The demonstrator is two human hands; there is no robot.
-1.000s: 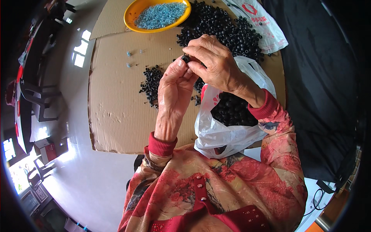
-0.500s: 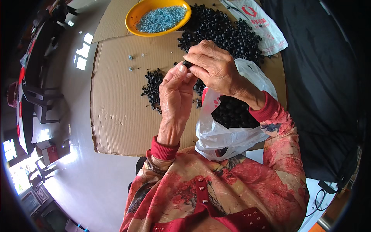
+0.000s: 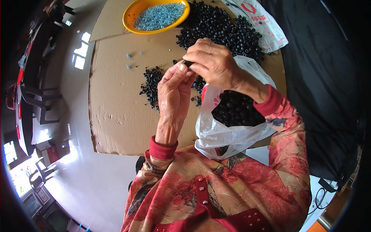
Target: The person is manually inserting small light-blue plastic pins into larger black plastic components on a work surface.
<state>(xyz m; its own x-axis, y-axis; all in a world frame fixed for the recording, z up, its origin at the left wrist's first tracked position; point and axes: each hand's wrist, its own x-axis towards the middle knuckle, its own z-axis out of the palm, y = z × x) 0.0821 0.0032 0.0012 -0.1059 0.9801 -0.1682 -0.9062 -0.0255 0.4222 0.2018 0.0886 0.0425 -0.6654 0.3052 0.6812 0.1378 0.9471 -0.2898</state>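
Note:
Between my two hands is a small round black part (image 3: 188, 63), pinched by the fingertips of both. My left hand (image 3: 174, 85) holds it between thumb and forefinger, palm turned inward. From the right, my right hand (image 3: 214, 63) grips it with thumb and fingers, covering part of it. Below my right wrist lies an open white plastic bag (image 3: 205, 131) with many black round pieces (image 3: 235, 110) inside. A pile of small black parts (image 3: 152, 83) lies left of my left hand. Beyond my right hand spreads a larger heap of black hollow parts (image 3: 220, 25).
A yellow bowl (image 3: 127, 19) of small clear-blue pieces (image 3: 160, 16) stands at the far edge of the cardboard (image 3: 119, 120). A few loose bluish pieces (image 3: 128, 55) lie on the cardboard. A flat white printed bag (image 3: 270, 33) is at far right, beside black cloth (image 3: 317, 77).
My right forearm has shifted slightly to the right, its elbow swinging outward. Both hands still hold the small black part together. The whole view has moved a little.

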